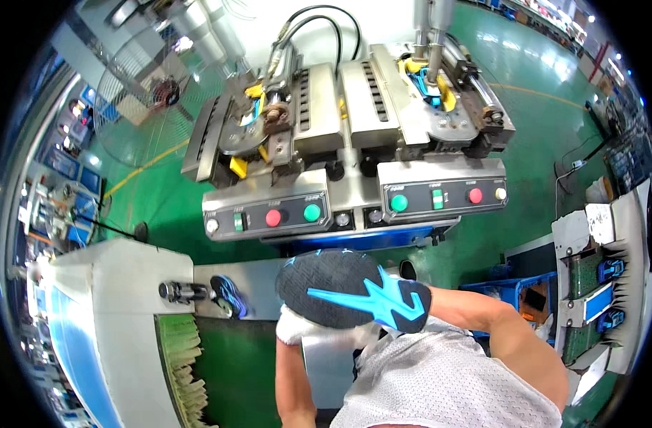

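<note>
A black sports shoe (326, 285) with a bright blue jagged pattern is held up in front of my body, its toe end to the left. My left hand (292, 328), in a white glove, closes on the lower edge near the toe. From the right, my right forearm (461, 308) runs to the shoe's other end. My right hand is mostly behind the shoe, and a patch of white glove below it seems to belong to that hand; its fingers are hidden.
Ahead stands a two-station machine with control panels (269, 215) (440, 196) and blue pieces (429, 91) clamped in it. Another dark shoe (228, 296) lies on the left table. A bristle-edged machine opening (180, 371) is at left; blue-strapped items (611, 269) sit at right.
</note>
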Available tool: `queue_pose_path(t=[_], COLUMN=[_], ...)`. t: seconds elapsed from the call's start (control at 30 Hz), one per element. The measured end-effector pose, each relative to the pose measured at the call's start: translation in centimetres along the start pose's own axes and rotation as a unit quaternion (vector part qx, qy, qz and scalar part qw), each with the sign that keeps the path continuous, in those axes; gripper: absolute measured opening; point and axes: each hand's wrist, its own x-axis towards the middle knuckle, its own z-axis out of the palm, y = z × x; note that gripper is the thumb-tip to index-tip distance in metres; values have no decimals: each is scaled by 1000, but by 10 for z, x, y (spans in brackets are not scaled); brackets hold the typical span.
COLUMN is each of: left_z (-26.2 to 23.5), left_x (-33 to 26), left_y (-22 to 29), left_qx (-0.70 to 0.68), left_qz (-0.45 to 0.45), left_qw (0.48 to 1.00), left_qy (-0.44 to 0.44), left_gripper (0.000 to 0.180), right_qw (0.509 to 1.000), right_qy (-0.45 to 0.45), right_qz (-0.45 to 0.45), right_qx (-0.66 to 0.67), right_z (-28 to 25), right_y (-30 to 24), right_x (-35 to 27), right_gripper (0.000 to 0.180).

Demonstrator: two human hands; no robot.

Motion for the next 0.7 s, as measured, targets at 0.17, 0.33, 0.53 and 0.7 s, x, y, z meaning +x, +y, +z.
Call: queue_pose_path(t=[0.17,0.33,0.53,0.7], left_z=[28,113,217,272], left_x=[193,354,545,642], left_y=[130,157,133,74], left_qx=[-8,-99,58,255], left_qz=[55,91,-68,-178], left_qw=[998,991,989,942], left_qy=[-3,27,114,127], left_gripper=[48,51,74,70], right_qw=[453,550,462,450], right_qy=[295,483,622,684], right_qz=[173,299,426,441], right_qx=[823,612,467,367], right_z=[-48,-115,-88,-19], right_y=[71,104,94,54], right_x=[-85,-171,-272,-334], right_gripper=[59,18,42,31])
